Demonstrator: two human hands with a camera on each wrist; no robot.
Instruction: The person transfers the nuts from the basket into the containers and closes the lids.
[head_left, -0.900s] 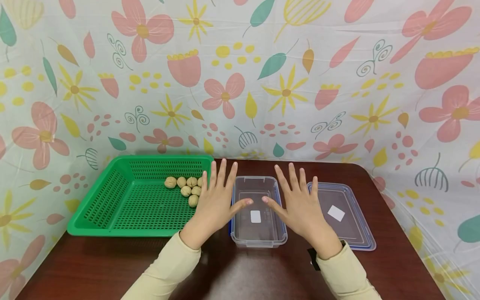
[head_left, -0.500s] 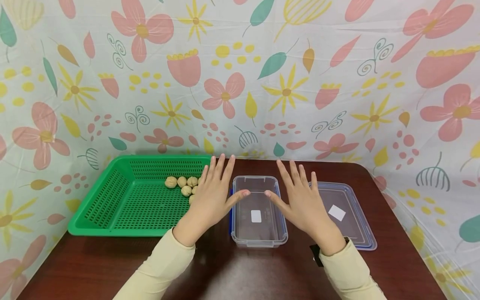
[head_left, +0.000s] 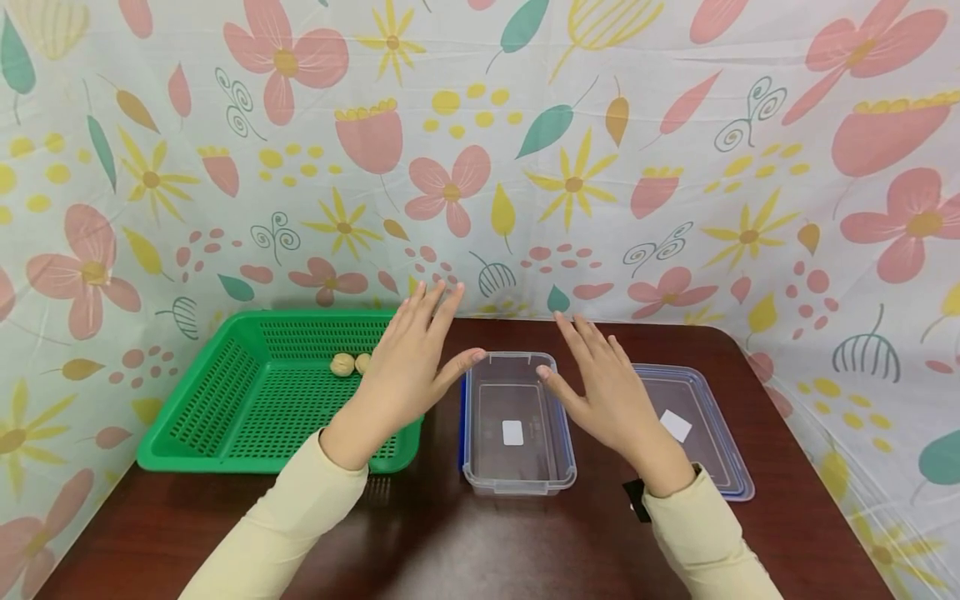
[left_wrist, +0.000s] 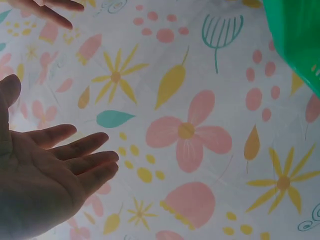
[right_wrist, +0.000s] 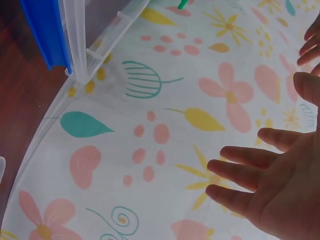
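Left hand: The left hand (head_left: 401,371) hangs wide in the air over the right side of the green basket, fingers straight and thumb spread.
Right hand: The right hand (head_left: 607,396), likewise wide, hangs between the clear box and its lid, palm turned inward and thumb toward the box.
Basket: The green basket (head_left: 281,412) sits on the worktop (head_left: 480,554) at the left.
Walnuts: Two walnuts (head_left: 342,365) show inside the basket near the back, one partly hidden behind the left hand.
Box: The clear box (head_left: 491,408) stands uncovered between the hands, a white label (head_left: 512,432) at its bottom and a blue flap (head_left: 462,425) along its left side.
Lid: The lid (head_left: 708,433) lies flat right of the box, partly behind the right hand.
Backdrop: A flower-print cloth (head_left: 480,108) hangs behind.
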